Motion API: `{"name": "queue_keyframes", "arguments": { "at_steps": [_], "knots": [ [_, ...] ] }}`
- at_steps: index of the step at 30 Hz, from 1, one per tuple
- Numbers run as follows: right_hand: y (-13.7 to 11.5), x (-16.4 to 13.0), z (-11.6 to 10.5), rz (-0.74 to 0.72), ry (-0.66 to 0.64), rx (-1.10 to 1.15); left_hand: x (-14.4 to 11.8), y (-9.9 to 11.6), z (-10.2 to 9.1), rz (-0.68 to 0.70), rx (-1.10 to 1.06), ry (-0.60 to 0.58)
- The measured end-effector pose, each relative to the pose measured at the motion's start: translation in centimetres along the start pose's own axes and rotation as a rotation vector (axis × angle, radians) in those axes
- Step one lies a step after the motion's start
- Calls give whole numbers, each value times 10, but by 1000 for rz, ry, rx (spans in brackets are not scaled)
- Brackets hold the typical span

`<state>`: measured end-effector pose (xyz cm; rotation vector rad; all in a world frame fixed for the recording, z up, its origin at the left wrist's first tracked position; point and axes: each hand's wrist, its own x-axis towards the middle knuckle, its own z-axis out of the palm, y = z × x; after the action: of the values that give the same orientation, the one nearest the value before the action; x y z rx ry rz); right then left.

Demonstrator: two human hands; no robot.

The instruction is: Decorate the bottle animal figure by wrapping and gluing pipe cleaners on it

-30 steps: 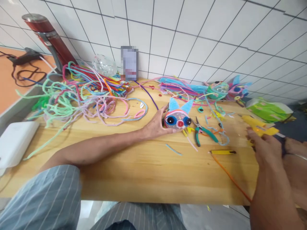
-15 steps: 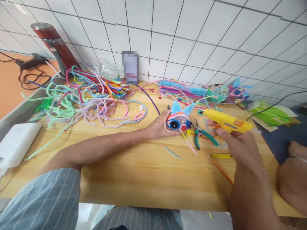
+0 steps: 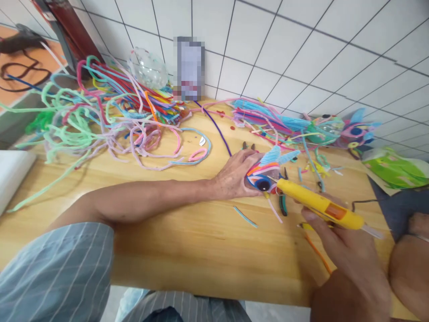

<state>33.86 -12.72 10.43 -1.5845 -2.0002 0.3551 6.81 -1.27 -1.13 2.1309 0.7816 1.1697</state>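
Note:
My left hand is wrapped round a clear plastic ball decorated as an animal head, with light blue ears, dark blue eye rims and a red nose. In my right hand is a yellow hot glue gun, a clear glue stick jutting from its rear. The gun's nozzle is at the front of the head, by the eye and nose; whether it touches cannot be told. Partly hidden behind the gun lie green-handled pliers. A short blue pipe cleaner piece lies in front of the head.
Tangled pipe cleaners spread over the left of the table, near a phone propped on the tiled wall. More bundled pipe cleaners and a finished-looking animal head lie at the back right. Another person's arm rests at right.
The glue gun has moved left and down, its nozzle now at the head. My left hand has turned the head to face more to the right. The camera view has shifted.

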Motion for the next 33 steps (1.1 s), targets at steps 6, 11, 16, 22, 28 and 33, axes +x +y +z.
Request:
{"name": "queue_keyframes", "arguments": {
  "at_steps": [6, 11, 16, 22, 28, 33],
  "knots": [
    [-2, -1, -4, 53, -13, -59, -2, 1, 1, -10, 46, 7],
    [-3, -1, -2, 50, -17, -40, -4, -1, 2, 19, 68, 14],
    [5, -6, -5, 157, 18, 1, -5, -6, 3, 40, 36, 23],
    [11, 2, -10, 204, 302, 315, -2, 1, -2, 40, -118, 76],
    [27, 14, -4, 223, 325, 652, -7, 12, -16, -162, -239, -20],
    [32, 14, -6, 205, 238, 725, -5, 17, -23, -236, -337, -90]
  ]
}}
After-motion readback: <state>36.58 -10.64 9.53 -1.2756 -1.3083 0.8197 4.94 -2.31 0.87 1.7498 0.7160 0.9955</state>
